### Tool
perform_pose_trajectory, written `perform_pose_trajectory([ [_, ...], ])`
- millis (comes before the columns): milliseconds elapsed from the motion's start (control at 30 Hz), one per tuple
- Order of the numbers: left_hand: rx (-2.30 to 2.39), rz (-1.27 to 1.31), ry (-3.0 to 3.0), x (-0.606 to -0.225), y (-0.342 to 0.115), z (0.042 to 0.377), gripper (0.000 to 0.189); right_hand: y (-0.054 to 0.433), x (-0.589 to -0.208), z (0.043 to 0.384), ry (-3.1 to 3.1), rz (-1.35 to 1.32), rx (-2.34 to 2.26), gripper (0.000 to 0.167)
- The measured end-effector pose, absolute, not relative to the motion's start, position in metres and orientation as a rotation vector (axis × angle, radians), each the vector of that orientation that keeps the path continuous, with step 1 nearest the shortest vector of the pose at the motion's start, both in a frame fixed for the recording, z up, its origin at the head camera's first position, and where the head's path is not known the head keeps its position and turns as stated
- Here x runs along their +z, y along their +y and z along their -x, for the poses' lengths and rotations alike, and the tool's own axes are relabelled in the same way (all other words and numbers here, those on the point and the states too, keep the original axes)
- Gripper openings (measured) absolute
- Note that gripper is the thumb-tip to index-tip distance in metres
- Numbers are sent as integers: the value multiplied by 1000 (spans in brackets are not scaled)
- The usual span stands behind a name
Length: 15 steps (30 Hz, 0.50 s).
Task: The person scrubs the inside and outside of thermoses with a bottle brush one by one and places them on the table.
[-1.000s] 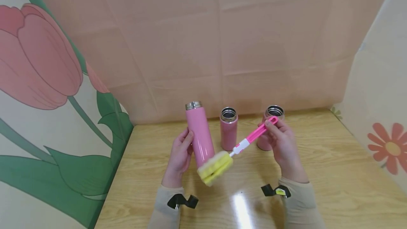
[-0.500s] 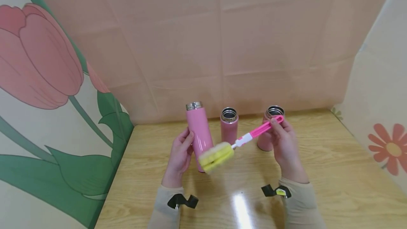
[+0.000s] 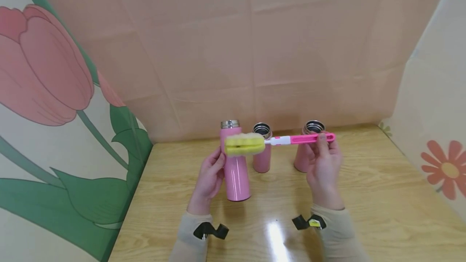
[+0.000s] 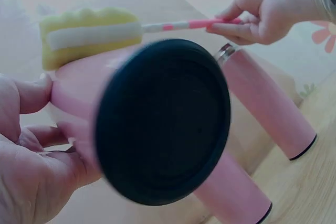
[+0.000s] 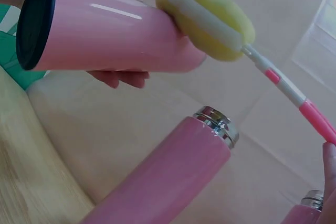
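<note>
My left hand (image 3: 209, 173) grips a tall pink thermos bottle (image 3: 236, 179) around its side, off the table, with its steel neck at the top. Its black base (image 4: 165, 121) faces the camera in the left wrist view. My right hand (image 3: 325, 165) pinches the pink end of a bottle brush (image 3: 282, 140) between thumb and fingers. The brush lies level, its yellow and white sponge head (image 3: 244, 144) overlapping the upper part of the held bottle in the head view. In the right wrist view the sponge is right beside the bottle's upper end.
Two more pink thermos bottles stand uncapped toward the back of the wooden table (image 3: 378, 197): a middle one (image 3: 262, 159) behind the brush and a right one (image 3: 302, 159) partly behind my right hand. A peach sheet (image 3: 309, 51) hangs behind; flowered panels flank both sides.
The sponge head has risen from the held bottle's lower end to near its neck, and the brush has turned from slanting to level. The bottle has shifted slightly right and become more upright.
</note>
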<state>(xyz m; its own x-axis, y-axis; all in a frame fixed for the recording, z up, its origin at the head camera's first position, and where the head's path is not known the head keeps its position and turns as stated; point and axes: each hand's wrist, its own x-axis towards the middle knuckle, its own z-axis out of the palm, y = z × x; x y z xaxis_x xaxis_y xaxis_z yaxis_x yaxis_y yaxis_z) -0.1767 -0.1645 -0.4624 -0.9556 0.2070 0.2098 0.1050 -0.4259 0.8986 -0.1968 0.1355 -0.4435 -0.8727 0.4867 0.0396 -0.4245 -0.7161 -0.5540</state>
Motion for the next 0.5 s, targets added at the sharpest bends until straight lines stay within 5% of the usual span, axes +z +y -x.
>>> perform_pose_trajectory([
  [233, 2499, -439, 1723, -463, -164, 177, 58, 132, -447, 198, -809, 120, 2480, 18],
  [500, 2386, -388, 1867, -466, -159, 179, 62, 127, -444, 194, -813, 120, 2516, 39],
])
